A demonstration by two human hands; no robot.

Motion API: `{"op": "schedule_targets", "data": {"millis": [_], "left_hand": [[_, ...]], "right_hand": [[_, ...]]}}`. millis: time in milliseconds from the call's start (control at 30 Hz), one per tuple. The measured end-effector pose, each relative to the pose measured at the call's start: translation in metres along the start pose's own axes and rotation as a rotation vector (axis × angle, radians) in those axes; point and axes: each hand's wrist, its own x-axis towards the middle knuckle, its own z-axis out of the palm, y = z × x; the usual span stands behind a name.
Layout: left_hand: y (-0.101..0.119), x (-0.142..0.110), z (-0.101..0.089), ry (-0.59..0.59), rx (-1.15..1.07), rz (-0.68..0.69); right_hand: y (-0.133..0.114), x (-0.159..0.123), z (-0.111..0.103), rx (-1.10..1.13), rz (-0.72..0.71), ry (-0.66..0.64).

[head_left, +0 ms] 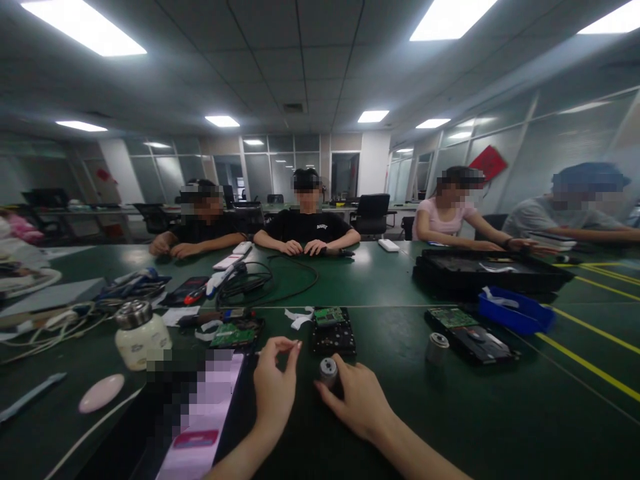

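Note:
My right hand [357, 397] wraps thumb and fingers round a small upright metal cylinder [328, 371] with dark holes in its top, resting on the green table. To its left, my left hand [277, 380] is raised with thumb and index finger pinched together. Whatever sits between those fingertips is too small to make out. Just beyond both hands lies a black drive-like unit [334, 340] with a green circuit board and a white ribbon strip [299, 319] beside it. A second metal cylinder [438, 348] stands to the right, next to another opened unit [480, 340].
At left are a cream bottle [143, 337], a pink oval object [101, 393] and a lit screen [200, 420]. Another circuit-board unit [235, 333] and cables lie beyond. A blue tray [515, 313] and black case [480, 273] are at right. Several people sit across the table.

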Motion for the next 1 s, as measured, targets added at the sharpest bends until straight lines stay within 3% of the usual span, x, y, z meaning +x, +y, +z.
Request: {"op": "schedule_targets", "data": {"millis": [67, 167, 367, 533, 667, 867, 1000], "left_hand": [[-0.013, 0.003, -0.006, 0.009, 0.127, -0.018], [-0.024, 0.003, -0.011, -0.092, 0.238, -0.030], [-0.025, 0.002, -0.010, -0.066, 0.306, -0.028], [-0.003, 0.004, -0.003, -0.084, -0.009, -0.038], [0.022, -0.003, 0.005, -0.266, -0.248, 0.045], [0.031, -0.007, 0.004, -0.361, -0.240, 0.023], [0.036, 0.001, -0.002, -0.470, -0.196, 0.104]], "right_hand": [[0.000, -0.001, 0.000, -0.007, 0.005, 0.008], [0.000, -0.001, 0.001, -0.014, 0.006, 0.017], [0.000, -0.002, 0.002, 0.007, 0.012, 0.017], [0.000, -0.002, 0.001, -0.016, 0.020, 0.000], [0.001, -0.001, 0.002, -0.005, -0.007, -0.017], [0.001, 0.000, 0.001, 0.028, 0.005, -0.039], [0.001, -0.001, 0.000, 0.044, -0.013, -0.028]]}}
